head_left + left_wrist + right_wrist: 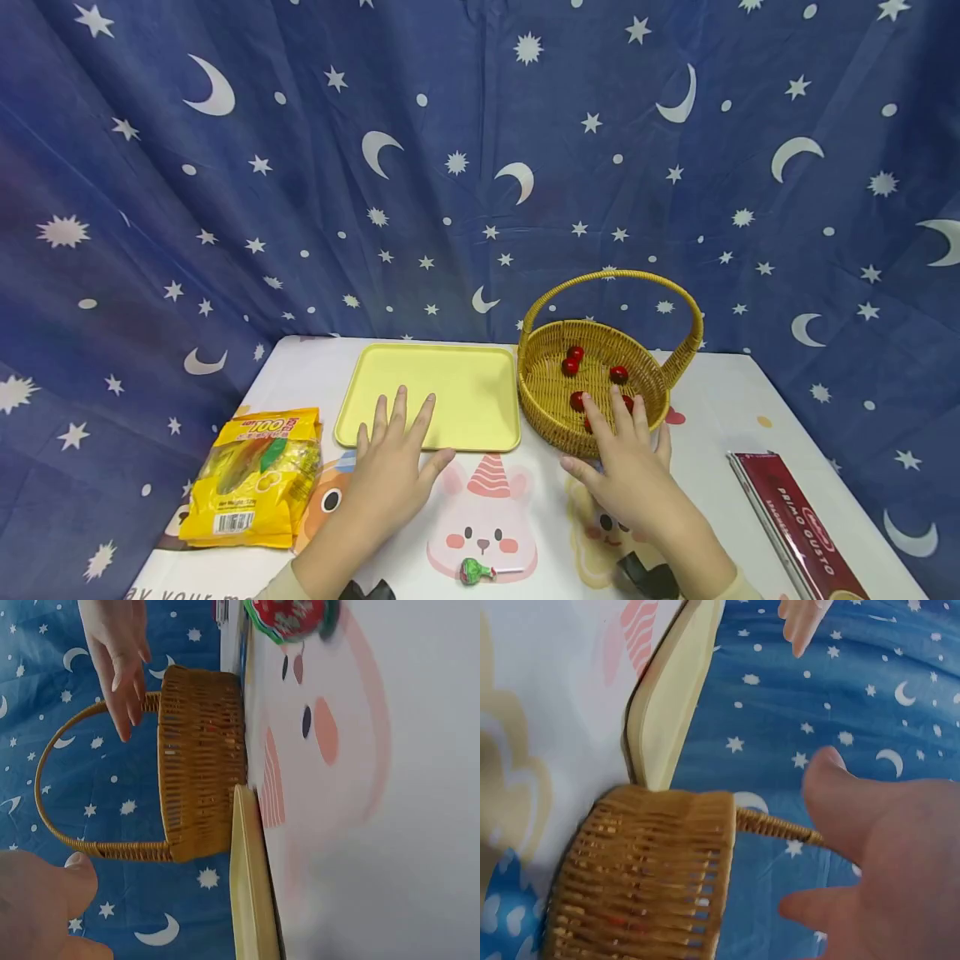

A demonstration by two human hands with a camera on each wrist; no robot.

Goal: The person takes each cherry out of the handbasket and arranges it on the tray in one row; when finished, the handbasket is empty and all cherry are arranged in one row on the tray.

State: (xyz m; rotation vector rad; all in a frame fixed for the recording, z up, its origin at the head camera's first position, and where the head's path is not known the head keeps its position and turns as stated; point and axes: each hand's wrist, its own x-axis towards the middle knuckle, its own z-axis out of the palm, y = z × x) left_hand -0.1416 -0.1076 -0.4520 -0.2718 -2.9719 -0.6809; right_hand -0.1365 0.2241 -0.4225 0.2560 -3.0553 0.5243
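Star-and-moon cloth (457, 250) behind, white tabletop (708, 396) below: wicker basket (551, 432) of small red fruits (571, 367), at eleven o'clock from the spread-fingered, empty right hand (628, 462) and nearer to it than to the left hand (396, 471), likewise spread and gripping nothing. At one o'clock from the left hand, yellow tray (472, 396), with long axis from nine to three.

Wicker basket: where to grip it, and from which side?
Probably the top of the arched handle, from above, with the right hand. The handle stands up clear of the rim and spans the basket from side to side, so lifting there should keep it level and avoid the small red items inside.
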